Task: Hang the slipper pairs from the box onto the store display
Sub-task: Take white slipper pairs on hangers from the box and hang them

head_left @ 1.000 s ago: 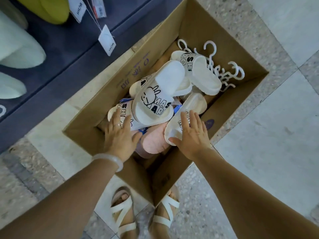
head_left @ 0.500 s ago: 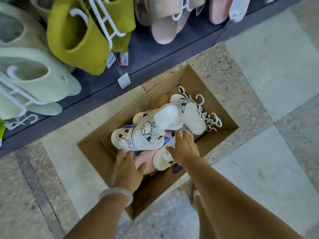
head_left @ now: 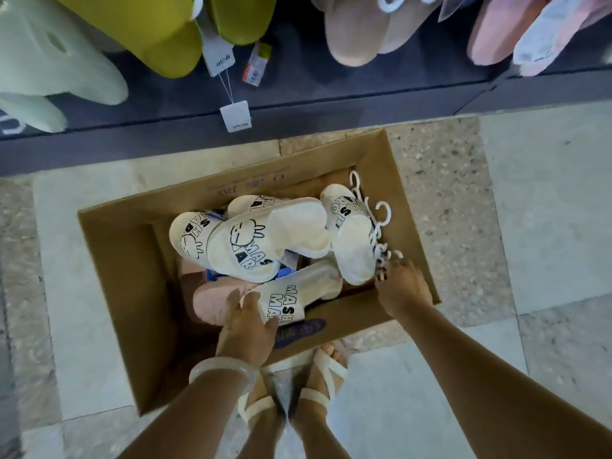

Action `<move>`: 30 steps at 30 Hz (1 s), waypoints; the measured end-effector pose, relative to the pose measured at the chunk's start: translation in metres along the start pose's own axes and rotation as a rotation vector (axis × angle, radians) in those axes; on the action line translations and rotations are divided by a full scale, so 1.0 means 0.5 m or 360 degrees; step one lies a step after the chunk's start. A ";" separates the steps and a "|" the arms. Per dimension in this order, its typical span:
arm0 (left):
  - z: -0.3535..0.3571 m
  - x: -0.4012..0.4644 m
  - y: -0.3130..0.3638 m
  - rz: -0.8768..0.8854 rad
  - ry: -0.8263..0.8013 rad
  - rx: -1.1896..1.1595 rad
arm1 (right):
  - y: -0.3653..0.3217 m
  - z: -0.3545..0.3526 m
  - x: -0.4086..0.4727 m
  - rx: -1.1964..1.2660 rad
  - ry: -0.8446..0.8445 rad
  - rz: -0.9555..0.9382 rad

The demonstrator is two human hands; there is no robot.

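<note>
An open cardboard box (head_left: pixel 129 260) stands on the floor below the display. Inside lie several cream slippers with black cartoon prints, one large one (head_left: pixel 265 243) on top, and a pink slipper (head_left: pixel 212 303) underneath. My left hand (head_left: pixel 246 326) grips the near end of a cream slipper (head_left: pixel 298 293) printed "MASH MA". My right hand (head_left: pixel 402 288) reaches into the box's right side, its fingers on a bunch of white plastic hangers (head_left: pixel 377 233). Whether it grips them is unclear.
The dark display shelf (head_left: pixel 331 104) runs across the top, with hanging yellow-green (head_left: pixel 159 38), pale green (head_left: pixel 49 61), beige (head_left: pixel 361 31) and pink (head_left: pixel 496 38) slippers and dangling price tags (head_left: pixel 235 115). My sandalled feet (head_left: pixel 328 372) stand at the box's near side on tiled floor.
My right hand left the cream slipper and moved right to the hangers. My left hand shifted from the pink slipper onto the "MASH MA" slipper. The view swung towards the display.
</note>
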State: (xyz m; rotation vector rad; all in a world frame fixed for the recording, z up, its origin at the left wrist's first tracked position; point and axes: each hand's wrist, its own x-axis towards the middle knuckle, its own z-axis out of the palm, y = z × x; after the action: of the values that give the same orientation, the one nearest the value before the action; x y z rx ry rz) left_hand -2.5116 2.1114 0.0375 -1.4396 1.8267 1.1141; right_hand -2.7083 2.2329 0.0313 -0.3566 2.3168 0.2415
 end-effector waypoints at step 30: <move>0.053 0.097 0.017 -0.0209 0.0126 -0.0213 | 0.004 -0.041 0.120 0.1096 0.0907 -0.0123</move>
State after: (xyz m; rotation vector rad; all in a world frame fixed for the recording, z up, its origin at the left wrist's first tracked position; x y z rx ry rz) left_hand -2.5346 2.1106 -0.0136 -1.6771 1.7099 1.1459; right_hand -2.7627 2.2180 0.0023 -0.1687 2.7384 -0.7780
